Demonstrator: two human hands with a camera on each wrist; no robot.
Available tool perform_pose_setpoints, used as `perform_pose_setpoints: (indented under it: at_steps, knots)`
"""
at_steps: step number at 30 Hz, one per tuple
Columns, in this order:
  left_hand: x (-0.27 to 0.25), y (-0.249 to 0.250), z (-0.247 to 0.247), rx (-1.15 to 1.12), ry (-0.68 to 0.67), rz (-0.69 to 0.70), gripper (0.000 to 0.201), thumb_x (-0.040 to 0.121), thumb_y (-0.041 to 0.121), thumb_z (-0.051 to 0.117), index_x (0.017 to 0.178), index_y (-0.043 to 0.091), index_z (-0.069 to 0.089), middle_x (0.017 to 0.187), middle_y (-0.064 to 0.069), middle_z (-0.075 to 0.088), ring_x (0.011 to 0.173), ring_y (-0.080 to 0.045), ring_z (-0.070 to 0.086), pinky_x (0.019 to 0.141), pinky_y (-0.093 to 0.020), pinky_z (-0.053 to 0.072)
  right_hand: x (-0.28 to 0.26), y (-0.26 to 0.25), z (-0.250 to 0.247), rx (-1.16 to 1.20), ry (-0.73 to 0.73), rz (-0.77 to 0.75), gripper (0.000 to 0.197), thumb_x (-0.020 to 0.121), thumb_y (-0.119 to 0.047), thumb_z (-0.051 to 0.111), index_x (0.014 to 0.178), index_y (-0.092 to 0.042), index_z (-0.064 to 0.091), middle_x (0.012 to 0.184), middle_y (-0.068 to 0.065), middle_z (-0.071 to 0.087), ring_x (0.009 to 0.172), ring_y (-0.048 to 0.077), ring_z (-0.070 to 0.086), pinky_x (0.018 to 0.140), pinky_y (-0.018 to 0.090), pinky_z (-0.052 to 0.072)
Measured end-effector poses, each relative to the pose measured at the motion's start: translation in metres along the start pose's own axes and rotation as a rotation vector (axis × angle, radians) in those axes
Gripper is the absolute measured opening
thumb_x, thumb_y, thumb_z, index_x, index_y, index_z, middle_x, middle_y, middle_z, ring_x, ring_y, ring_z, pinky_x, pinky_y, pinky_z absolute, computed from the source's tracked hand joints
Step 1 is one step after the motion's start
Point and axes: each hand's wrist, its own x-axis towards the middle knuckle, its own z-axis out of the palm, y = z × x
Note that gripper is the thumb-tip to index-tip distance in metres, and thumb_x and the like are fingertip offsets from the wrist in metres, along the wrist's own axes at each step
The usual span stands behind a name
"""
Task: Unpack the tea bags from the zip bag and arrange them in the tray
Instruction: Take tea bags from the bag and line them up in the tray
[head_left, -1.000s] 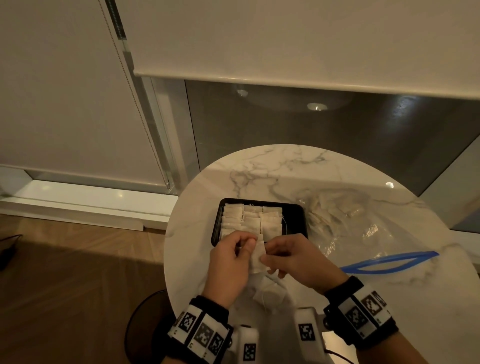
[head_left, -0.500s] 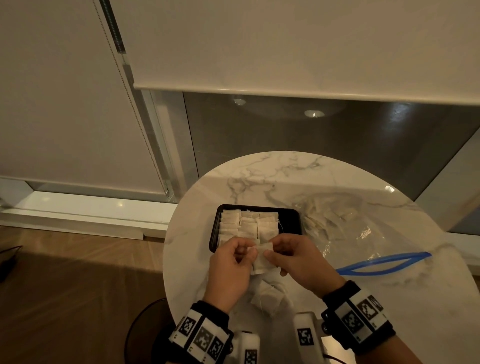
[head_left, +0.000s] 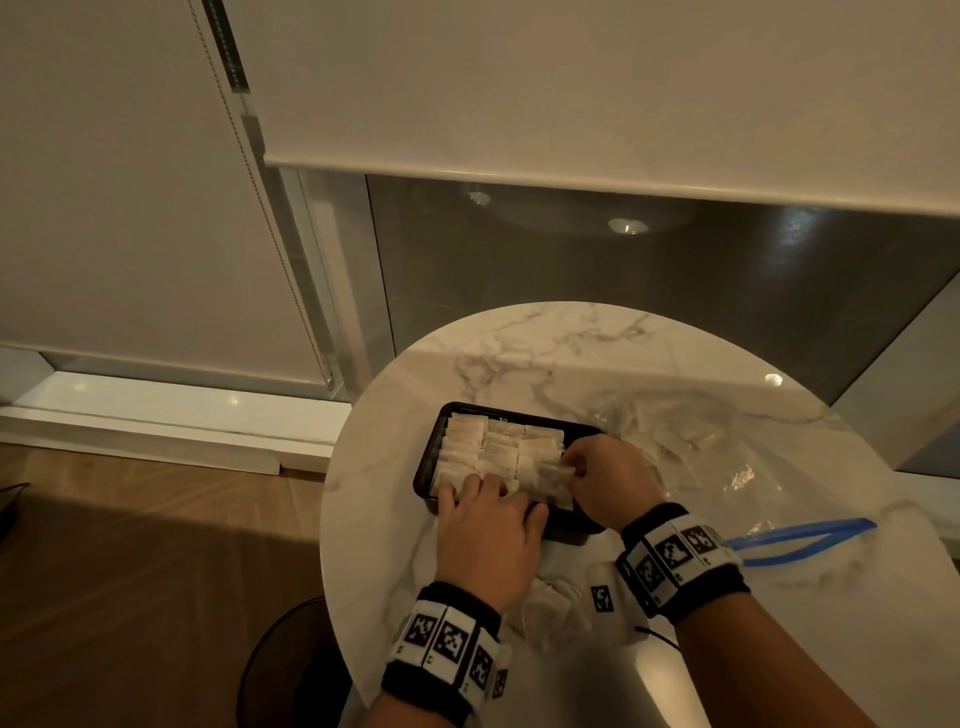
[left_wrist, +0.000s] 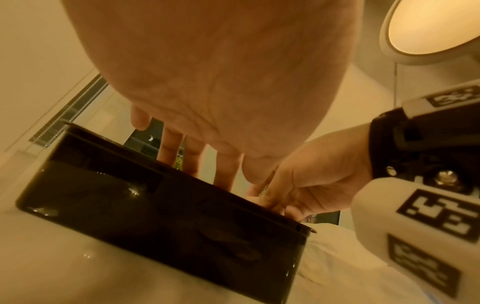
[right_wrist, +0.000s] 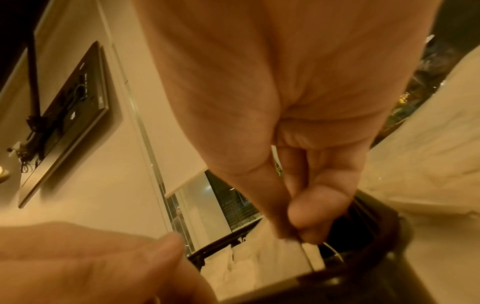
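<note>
**Both hands at the tray**

One black tray (head_left: 429, 457) holds three rows of tea bags (head_left: 498, 447), too overlapped to count. The right hand (head_left: 605, 478) pinches one tea bag (head_left: 550, 480) over the tray's near right corner. The left hand (head_left: 488, 525), fingers straight, presses the near bags. One zip bag (head_left: 727, 467) lies right of the tray, its contents blurred.

Head view looks steeply down from above the tray (head_left: 431, 457). Both wrist views sit low beside the tray (left_wrist: 155, 216), angled upward, very close; all three share it.
</note>
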Motion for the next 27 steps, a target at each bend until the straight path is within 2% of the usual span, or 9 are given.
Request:
perform_pose_setpoints:
  at_steps: [3, 7, 11, 14, 19, 27]
  knots:
    - [0.005, 0.001, 0.009, 0.01, 0.01, -0.019, 0.053, 0.097, 0.055, 0.026, 0.097, 0.03, 0.073, 0.103, 0.004, 0.064, 0.103, -0.02, 0.053, 0.102, -0.048, 0.028, 0.012, 0.0, 0.005, -0.012, -0.082, 0.023, 0.019, 0.086, -0.005, 0.058, 0.095, -0.019, 0.069, 0.096, -0.001, 0.065, 0.093, 0.015, 0.063, 0.069, 0.018, 0.043]
    - [0.008, -0.001, 0.014, 0.008, 0.005, -0.058, 0.052, 0.095, 0.055, 0.029, 0.093, 0.03, 0.075, 0.098, 0.002, 0.065, 0.099, -0.021, 0.055, 0.098, -0.049, 0.032, 0.024, 0.002, 0.014, -0.065, -0.14, 0.023, 0.014, 0.084, -0.009, 0.063, 0.087, -0.022, 0.068, 0.1, -0.001, 0.066, 0.082, 0.011, 0.054, 0.069, 0.018, 0.042]
    - [0.01, -0.001, 0.021, -0.02, -0.006, -0.077, 0.049, 0.094, 0.052, 0.032, 0.09, 0.031, 0.076, 0.094, 0.002, 0.065, 0.095, -0.021, 0.055, 0.096, -0.05, 0.033, 0.035, 0.002, 0.023, -0.064, -0.14, 0.031, 0.009, 0.083, -0.013, 0.066, 0.082, -0.022, 0.068, 0.094, -0.002, 0.069, 0.083, 0.013, 0.062, 0.067, 0.019, 0.045]
    - [0.011, 0.0, 0.023, -0.022, -0.014, -0.085, 0.05, 0.094, 0.051, 0.03, 0.091, 0.03, 0.076, 0.096, 0.002, 0.064, 0.098, -0.021, 0.054, 0.098, -0.049, 0.032, 0.039, 0.003, 0.028, -0.058, -0.153, 0.037, 0.009, 0.082, -0.012, 0.067, 0.079, -0.02, 0.068, 0.089, -0.001, 0.068, 0.084, 0.015, 0.064, 0.068, 0.022, 0.05]
    - [0.011, -0.001, 0.025, -0.033, -0.026, -0.092, 0.054, 0.095, 0.052, 0.025, 0.093, 0.03, 0.074, 0.098, 0.002, 0.063, 0.099, -0.02, 0.053, 0.098, -0.049, 0.031, 0.044, 0.006, 0.035, -0.056, -0.167, 0.042, 0.008, 0.083, -0.011, 0.068, 0.088, -0.015, 0.072, 0.092, 0.001, 0.069, 0.088, 0.016, 0.066, 0.076, 0.026, 0.057]
    - [0.011, -0.001, 0.026, -0.028, -0.044, -0.097, 0.055, 0.095, 0.053, 0.023, 0.095, 0.032, 0.073, 0.1, 0.004, 0.062, 0.101, -0.019, 0.053, 0.099, -0.048, 0.029, 0.045, 0.008, 0.036, -0.036, -0.171, 0.01, 0.009, 0.085, -0.009, 0.066, 0.088, -0.015, 0.072, 0.096, 0.002, 0.07, 0.09, 0.016, 0.066, 0.08, 0.027, 0.057]
